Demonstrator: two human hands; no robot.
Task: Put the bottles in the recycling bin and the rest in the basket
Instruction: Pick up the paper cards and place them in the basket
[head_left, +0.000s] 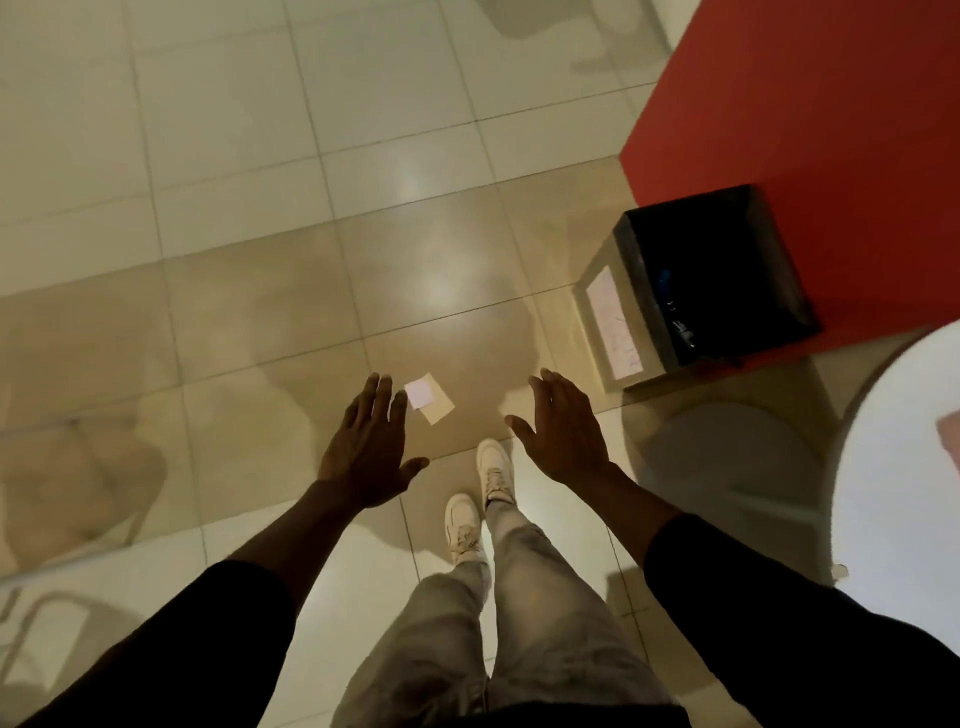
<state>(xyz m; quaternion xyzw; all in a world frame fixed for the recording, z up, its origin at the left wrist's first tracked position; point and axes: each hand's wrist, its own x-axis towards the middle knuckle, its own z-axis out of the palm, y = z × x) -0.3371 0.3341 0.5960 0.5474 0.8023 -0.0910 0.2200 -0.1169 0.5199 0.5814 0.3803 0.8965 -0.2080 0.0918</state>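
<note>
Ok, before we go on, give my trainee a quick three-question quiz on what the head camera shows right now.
1. True or false: both the left hand and the right hand are open and hold nothing.
2. Multiple choice: the black-lined bin stands against A) a red wall, B) a glass door, C) a wooden shelf.
3. Fill in: the small white paper lies on the ____, just beyond the left hand's fingertips.

Key: 1 true; 2 A, the red wall; 3 floor.
</note>
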